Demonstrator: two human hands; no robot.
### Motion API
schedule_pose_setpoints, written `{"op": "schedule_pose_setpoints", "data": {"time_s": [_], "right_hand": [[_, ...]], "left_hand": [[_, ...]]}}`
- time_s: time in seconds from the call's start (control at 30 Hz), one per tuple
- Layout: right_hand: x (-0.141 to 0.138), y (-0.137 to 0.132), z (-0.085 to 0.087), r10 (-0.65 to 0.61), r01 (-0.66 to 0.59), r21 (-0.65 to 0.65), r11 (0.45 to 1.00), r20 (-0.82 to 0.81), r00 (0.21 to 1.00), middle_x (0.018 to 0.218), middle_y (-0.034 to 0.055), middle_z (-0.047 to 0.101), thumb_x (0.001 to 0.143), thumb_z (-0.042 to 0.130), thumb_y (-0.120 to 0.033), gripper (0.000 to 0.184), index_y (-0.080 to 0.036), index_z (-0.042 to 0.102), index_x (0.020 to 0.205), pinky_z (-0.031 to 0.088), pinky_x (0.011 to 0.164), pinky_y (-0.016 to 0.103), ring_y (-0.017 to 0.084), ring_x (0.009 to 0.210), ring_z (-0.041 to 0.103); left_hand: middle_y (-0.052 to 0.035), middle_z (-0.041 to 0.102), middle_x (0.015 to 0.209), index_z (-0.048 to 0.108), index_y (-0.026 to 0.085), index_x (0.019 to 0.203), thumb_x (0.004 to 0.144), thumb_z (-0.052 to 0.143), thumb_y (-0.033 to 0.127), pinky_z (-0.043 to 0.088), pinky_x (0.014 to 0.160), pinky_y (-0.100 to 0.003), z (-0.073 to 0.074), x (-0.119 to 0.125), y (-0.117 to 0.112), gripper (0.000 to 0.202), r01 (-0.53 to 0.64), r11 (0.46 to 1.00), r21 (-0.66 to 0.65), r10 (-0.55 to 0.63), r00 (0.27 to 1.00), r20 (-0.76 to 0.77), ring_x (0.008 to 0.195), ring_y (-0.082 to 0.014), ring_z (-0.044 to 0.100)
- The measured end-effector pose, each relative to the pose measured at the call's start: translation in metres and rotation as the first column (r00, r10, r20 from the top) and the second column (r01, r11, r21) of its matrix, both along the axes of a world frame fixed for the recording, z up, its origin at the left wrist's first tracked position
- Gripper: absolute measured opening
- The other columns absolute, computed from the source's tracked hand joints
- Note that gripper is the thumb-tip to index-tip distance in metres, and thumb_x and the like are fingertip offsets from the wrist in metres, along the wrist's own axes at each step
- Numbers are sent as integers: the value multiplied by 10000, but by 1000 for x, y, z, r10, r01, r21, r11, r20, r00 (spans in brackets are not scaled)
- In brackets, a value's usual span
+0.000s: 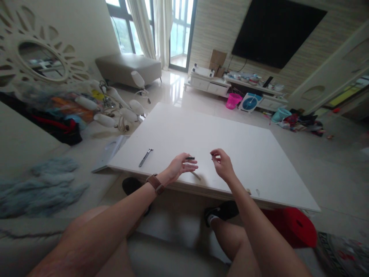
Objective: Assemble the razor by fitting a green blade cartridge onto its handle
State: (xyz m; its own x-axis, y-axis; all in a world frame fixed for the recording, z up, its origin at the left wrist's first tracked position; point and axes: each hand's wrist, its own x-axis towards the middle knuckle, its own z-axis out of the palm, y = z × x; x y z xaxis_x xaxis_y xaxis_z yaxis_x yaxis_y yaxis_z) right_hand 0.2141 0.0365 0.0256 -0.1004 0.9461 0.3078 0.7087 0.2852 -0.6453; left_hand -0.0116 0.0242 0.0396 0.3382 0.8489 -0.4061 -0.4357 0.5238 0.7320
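Above the near part of the white table (230,134), my left hand (180,166) pinches a small black stick with a paler end (190,158) between thumb and forefinger, the other fingers loosely stretched. A short gap to the right, my right hand (221,161) has its thumb and forefinger closed on a tiny black piece (212,154), too small to name. A thin pale strip (196,176) shows on the table just below my left fingers. To the left lies a slim grey metal tool (146,157) with a short crosswise head.
Two small bits, one brownish (248,191) and one pale (258,192), lie by the near edge beside my right forearm. A red stool (301,227) stands under the right corner. A chandelier with white shades (122,109) sits off the left corner.
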Motion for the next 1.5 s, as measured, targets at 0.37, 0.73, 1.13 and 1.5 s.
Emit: {"op": "schedule_pose_setpoints", "data": {"time_s": [0.37, 0.73, 1.13, 1.5], "right_hand": [[-57, -29, 10, 251, -221, 181, 958, -163, 954, 864, 9, 662, 851, 615, -129, 273, -233, 603, 1102, 553, 774, 329, 165, 784, 654], [-62, -32, 15, 294, -278, 194, 941, -61, 954, 868, 28, 674, 837, 641, -51, 279, -231, 642, 1051, 506, 797, 347, 214, 896, 586], [-46, -27, 20, 101, -107, 260, 960, 39, 994, 980, 69, 631, 859, 553, -81, 217, -220, 610, 1016, 470, 856, 399, 256, 971, 551], [-30, -19, 2, 62, -81, 53, 995, 294, 954, 1010, 70, 621, 858, 564, -139, 156, -212, 634, 977, 431, 958, 378, 247, 1034, 536]], "left_hand": [[-128, 705, 863, 665, 100, 876, 868, 563, 216, 596, 793, -377, -11, 5, -6, 155, 32, 999, 38, -35, 995, 95, 730, -210, 711], [-133, 698, 846, 649, 84, 891, 911, 526, 239, 593, 756, -386, -12, 8, -7, 199, 43, 999, 32, -46, 994, 102, 681, -200, 679], [-169, 726, 943, 572, 117, 979, 853, 561, 94, 598, 808, -385, -10, 6, -9, 128, 51, 995, 87, -53, 998, 21, 814, -254, 752], [-176, 736, 924, 546, 100, 1001, 878, 551, 63, 592, 719, -307, -6, 6, -7, 129, 37, 991, 128, -26, 996, -81, 728, -227, 760]]}}
